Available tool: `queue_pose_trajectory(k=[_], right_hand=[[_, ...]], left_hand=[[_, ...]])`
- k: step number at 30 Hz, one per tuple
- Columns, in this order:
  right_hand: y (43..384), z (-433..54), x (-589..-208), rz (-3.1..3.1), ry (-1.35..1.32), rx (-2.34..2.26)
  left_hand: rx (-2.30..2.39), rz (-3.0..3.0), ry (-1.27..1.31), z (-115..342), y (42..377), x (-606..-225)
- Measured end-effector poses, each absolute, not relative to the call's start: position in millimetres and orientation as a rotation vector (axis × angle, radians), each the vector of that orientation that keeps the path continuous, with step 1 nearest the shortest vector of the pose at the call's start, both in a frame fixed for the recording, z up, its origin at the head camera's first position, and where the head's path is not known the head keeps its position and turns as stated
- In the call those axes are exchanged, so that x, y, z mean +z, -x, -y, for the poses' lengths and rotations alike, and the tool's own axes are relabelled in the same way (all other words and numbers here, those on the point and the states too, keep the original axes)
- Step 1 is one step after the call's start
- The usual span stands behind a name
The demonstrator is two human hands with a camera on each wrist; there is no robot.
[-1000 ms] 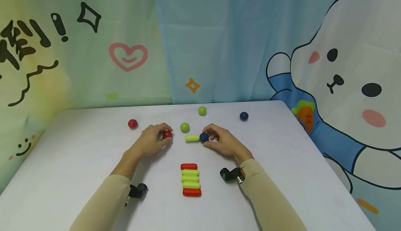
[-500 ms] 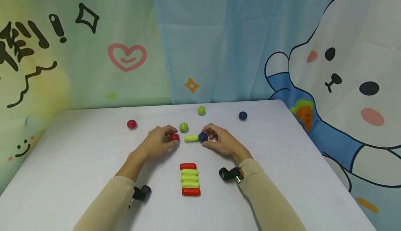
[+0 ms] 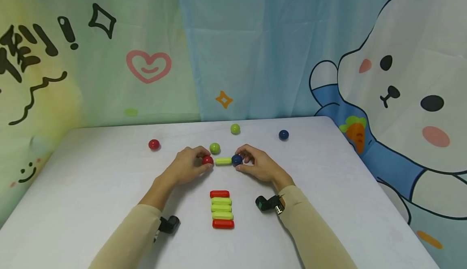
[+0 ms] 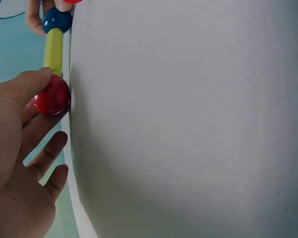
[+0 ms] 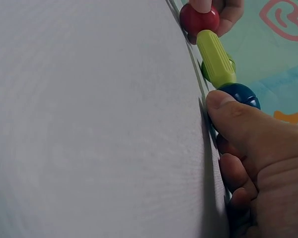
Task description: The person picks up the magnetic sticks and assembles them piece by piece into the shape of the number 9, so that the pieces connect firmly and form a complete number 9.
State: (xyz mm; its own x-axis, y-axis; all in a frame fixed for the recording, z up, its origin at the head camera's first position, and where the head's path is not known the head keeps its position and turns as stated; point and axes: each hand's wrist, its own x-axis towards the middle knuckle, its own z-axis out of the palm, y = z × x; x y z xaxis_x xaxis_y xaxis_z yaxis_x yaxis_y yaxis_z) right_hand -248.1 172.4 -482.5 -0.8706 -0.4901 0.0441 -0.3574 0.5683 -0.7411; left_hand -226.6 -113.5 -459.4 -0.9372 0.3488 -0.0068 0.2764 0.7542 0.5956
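My left hand pinches a red ball between thumb and fingers, its other fingers spread apart in the left wrist view. A dark blue ball is pinched by my right hand. Between the two balls lies a short yellow-green ridged stick, its right end against the blue ball. The stick's left end sits right by the red ball in the head view. Just behind the stick is a green ball.
Toward the front, red and yellow-green sticks lie in a stacked row on the white table. Farther back are another red ball, a green ball and a blue ball. A printed curtain hangs behind.
My left hand has carried the red ball rightward, up to the left end of the yellow-green stick. The right hand keeps its hold on the blue ball in the same spot.
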Motion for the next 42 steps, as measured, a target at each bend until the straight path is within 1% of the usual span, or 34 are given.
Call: queue_pose_trajectory(k=[24,42], right_hand=[[247,-171,-482,-2.626,0.689,-1.181],[245,-169,-480,-2.622,0.622,-1.157]], left_hand=[[0.915,-2.832,-0.522,108,227,-461],[1.011,-2.810,-0.556,122,227,-451]])
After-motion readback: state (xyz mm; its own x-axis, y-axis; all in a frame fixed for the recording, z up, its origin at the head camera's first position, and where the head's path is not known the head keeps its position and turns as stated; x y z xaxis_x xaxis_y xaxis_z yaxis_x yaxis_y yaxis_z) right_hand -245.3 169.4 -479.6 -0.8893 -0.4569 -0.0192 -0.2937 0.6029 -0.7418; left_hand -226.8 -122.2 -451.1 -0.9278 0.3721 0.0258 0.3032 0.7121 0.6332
